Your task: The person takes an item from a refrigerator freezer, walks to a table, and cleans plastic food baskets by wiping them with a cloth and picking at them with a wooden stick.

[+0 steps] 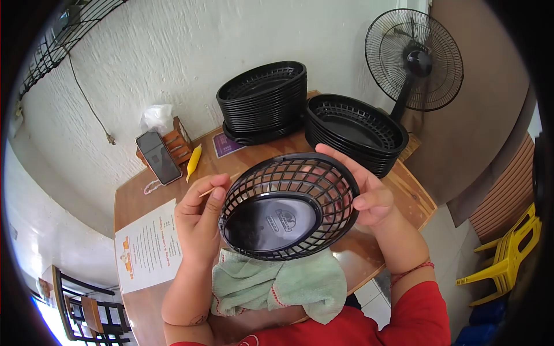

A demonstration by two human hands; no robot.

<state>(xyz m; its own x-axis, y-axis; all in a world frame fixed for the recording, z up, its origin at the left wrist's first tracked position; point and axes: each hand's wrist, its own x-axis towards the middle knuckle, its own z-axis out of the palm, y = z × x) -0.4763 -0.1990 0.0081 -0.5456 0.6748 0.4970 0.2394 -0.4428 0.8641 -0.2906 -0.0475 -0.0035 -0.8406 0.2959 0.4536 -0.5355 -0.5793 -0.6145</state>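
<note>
A black oval plastic basket (290, 206) with lattice sides is held tilted in front of me, and its solid base bears an embossed logo. My right hand (369, 193) grips the rim on the right, thumb on the near side and fingers behind. At the basket's left edge, my left hand (199, 216) pinches a thin wooden toothpick (206, 192) between thumb and forefinger. Its other fingers are curled by the rim, partly hidden. Below the basket lies a crumpled pale green towel (283, 282) with red stitching, at the table's near edge.
Tall stack of black baskets (262, 104) and a second stack (355, 132) stand at the back of the wooden table (418, 202). A phone (158, 157) leans on a wooden holder beside a yellow object (194, 162). A printed sheet (149, 248) lies left; a fan (415, 60) stands behind.
</note>
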